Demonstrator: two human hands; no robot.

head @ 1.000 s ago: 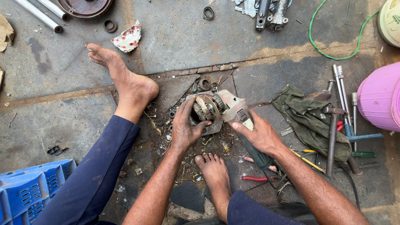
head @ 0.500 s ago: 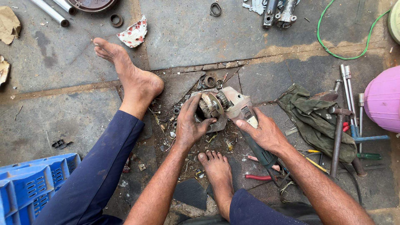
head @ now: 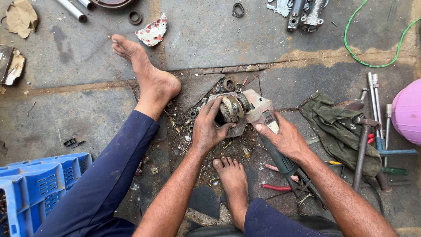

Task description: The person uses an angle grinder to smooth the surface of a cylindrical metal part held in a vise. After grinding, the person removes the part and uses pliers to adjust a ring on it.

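An angle grinder (head: pixel 262 115) lies on the stone floor between my legs, its pale gear head pointing away from me and its dark green body running back towards me. My right hand (head: pixel 283 138) grips the grinder's body just behind the head. My left hand (head: pixel 209 127) wraps around the round wire-brush wheel and guard (head: pixel 229 109) at the head. Small rings and washers (head: pixel 228 83) lie on the floor just beyond the head.
A hammer (head: pixel 362 147), long wrenches (head: pixel 375 94) and screwdrivers lie by a green cloth (head: pixel 335 125) to the right. Red-handled pliers (head: pixel 278 186) sit near my right foot. There is a blue crate (head: pixel 37 182) at lower left, a pink round object (head: pixel 408 112) at right, and a green wire (head: pixel 372 39).
The view has shifted slightly. My hands keep their hold on the grinder, with the left hand settling more around the wheel at the head.
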